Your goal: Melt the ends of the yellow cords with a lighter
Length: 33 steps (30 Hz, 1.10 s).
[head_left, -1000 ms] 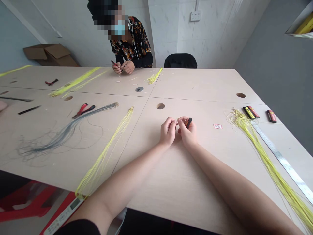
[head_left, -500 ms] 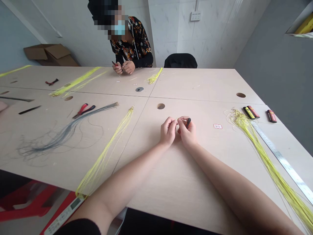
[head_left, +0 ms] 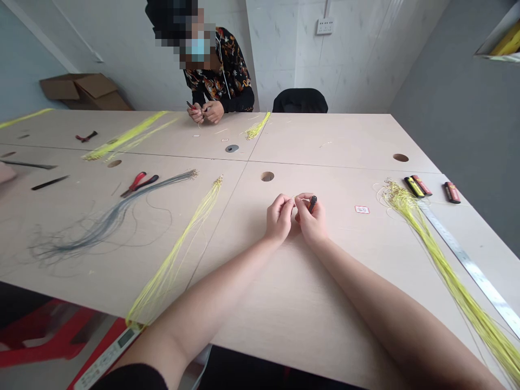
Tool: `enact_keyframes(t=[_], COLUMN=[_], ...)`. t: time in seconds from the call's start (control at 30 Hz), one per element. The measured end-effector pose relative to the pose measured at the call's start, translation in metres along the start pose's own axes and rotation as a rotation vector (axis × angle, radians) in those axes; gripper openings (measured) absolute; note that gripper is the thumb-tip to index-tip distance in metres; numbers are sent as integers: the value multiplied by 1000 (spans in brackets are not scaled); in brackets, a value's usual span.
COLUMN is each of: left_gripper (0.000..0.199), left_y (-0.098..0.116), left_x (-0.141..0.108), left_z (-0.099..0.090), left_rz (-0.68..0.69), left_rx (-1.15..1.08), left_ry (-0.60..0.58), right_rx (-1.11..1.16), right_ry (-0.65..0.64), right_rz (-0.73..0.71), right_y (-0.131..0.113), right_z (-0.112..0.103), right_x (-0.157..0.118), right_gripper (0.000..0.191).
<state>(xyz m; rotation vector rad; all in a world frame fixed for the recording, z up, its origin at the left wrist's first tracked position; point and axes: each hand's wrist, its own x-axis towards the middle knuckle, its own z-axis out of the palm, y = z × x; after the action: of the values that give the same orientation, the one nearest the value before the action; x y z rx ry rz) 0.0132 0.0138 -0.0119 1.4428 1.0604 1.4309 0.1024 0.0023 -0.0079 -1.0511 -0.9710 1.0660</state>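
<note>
My left hand (head_left: 280, 215) and my right hand (head_left: 312, 216) meet fingertip to fingertip above the middle of the table (head_left: 260, 303). Between the pinched fingers is something thin and pale, too small to make out. A dark-tipped tool (head_left: 312, 203) pokes up from the fingers of my right hand, which is closed round it. To the left lies a bundle of yellow strands (head_left: 184, 233) with curled gold ends. Another, thicker yellow bundle (head_left: 433, 249) is on the right, beside a metal ruler (head_left: 467, 262).
Red-handled pliers (head_left: 138, 184) and grey strands (head_left: 109, 216) lie at left. Lighters (head_left: 452, 192) are at right, a small label (head_left: 362, 209) nearer. Across the table a person (head_left: 219, 70) works with both hands. Round holes (head_left: 267, 176) pierce the tabletop.
</note>
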Motion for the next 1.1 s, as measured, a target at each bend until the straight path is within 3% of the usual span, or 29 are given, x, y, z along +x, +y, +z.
enact_keyframes(t=[0.63, 0.9, 1.1], left_gripper=[28, 27, 28], left_y=[1, 0, 1], left_x=[2, 3, 3], left_z=[0, -1, 0], left_rz=[-34, -92, -82], left_rx=[-28, -100, -90], left_ry=[33, 58, 72], right_rx=[-29, -214, -238], right_ry=[6, 35, 15], right_rz=[-11, 23, -89], right_y=[6, 1, 0], right_z=[-1, 0, 1], right_x=[2, 2, 0], right_gripper=[18, 20, 10])
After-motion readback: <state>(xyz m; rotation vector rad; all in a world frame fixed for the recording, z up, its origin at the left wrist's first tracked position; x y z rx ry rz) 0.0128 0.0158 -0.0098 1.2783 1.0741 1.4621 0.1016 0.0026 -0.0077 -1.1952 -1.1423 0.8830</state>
